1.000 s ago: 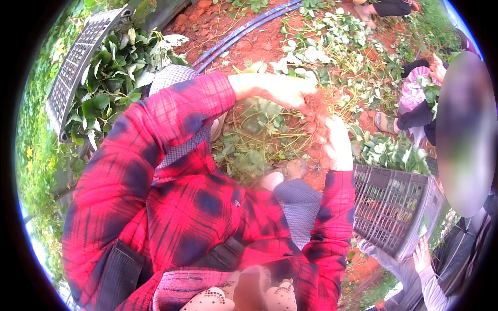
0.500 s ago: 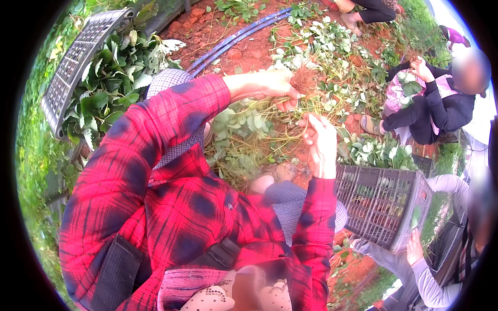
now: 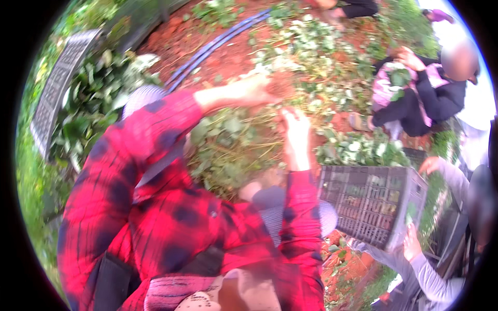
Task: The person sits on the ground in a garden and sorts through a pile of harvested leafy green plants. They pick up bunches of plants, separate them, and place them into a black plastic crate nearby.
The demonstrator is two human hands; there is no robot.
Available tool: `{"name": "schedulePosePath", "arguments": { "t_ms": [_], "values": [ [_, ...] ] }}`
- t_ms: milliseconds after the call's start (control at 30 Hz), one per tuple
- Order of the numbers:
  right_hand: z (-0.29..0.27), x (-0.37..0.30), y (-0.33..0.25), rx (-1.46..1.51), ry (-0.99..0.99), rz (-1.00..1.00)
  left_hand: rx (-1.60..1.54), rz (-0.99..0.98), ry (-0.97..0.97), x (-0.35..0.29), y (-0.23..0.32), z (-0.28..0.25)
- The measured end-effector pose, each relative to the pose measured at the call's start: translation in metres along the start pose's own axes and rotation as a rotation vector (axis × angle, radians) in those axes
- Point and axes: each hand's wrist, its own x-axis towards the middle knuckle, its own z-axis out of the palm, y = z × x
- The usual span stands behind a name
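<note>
- Red soil [image 3: 228,57] strewn with leafy plants [image 3: 311,44] spreads across my remote view, blurred by motion.
- My left hand [image 3: 259,89] looks closed around brown roots [image 3: 281,84], their edges smeared.
- My right hand [image 3: 296,127] curls partly nearby; I cannot tell whether it grips anything.
- Slatted crate [image 3: 363,202] walls at right partly hide the leaves [image 3: 365,149] inside.

Left hand [image 3: 254,90]: one, was closed on a plant bundle, its reddish roots [image 3: 281,84] outermost. Right hand [image 3: 297,132]: one, was just beside it, fingers bent, their hold blurred. Leafy plants [image 3: 223,147]: a heap, lay below both hands. Blue hoses [image 3: 210,48]: ran side by side over red soil [image 3: 162,45]. Grey crate [image 3: 58,85]: stood tilted at left, dark leaves inside. Dark crate [image 3: 363,202]: stood at right, near a co-worker's hand [image 3: 412,243].
</note>
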Motion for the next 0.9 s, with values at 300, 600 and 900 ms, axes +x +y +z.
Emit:
{"name": "schedulePosePath", "arguments": {
  "t_ms": [300,600,900],
  "values": [
    [-0.004,0.017,0.017,-0.122,0.037,-0.171,0.238,0.225,0.222,0.010,0.012,0.015],
    [0.008,0.004,0.099,-0.355,-0.173,0.219,-0.251,0.180,0.412,0.004,0.035,-0.014],
    [-0.056,0.057,0.138,-0.700,-0.130,0.170,-0.354,-0.029,0.408,-0.020,0.049,-0.050]
  ]
}}
